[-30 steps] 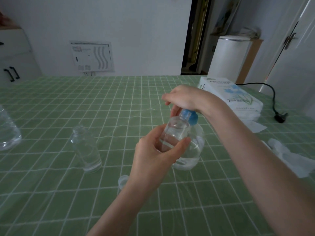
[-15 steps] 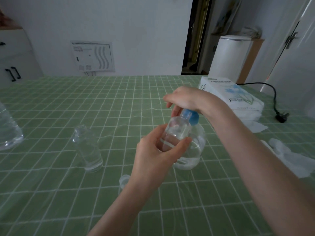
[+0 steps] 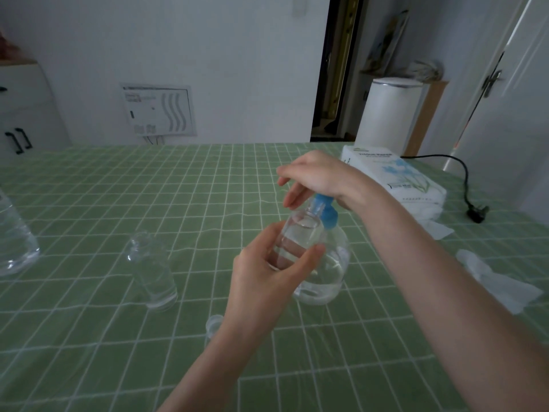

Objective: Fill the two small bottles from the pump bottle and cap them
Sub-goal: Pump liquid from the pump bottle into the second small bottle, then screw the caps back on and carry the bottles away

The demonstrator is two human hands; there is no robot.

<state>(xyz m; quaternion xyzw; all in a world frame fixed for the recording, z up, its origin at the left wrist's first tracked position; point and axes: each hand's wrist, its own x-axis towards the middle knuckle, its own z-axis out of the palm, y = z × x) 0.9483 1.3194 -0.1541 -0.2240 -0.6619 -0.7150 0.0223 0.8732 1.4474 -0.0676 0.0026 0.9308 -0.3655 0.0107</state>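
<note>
Left hand [image 3: 261, 281] fingers wrapped round small bottle [image 3: 297, 242]; right hand [image 3: 315, 176] fingers spread, palm on pump bottle [image 3: 326, 272].

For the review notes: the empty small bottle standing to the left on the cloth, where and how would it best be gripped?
Probably around its straight body, just under the shoulder. The small bottle stands upright and uncapped on the tablecloth, clear on all sides, so a side wrap from the near right would suit the left hand, once that hand sets down the bottle it now holds. Keep off the narrow open neck.
</note>
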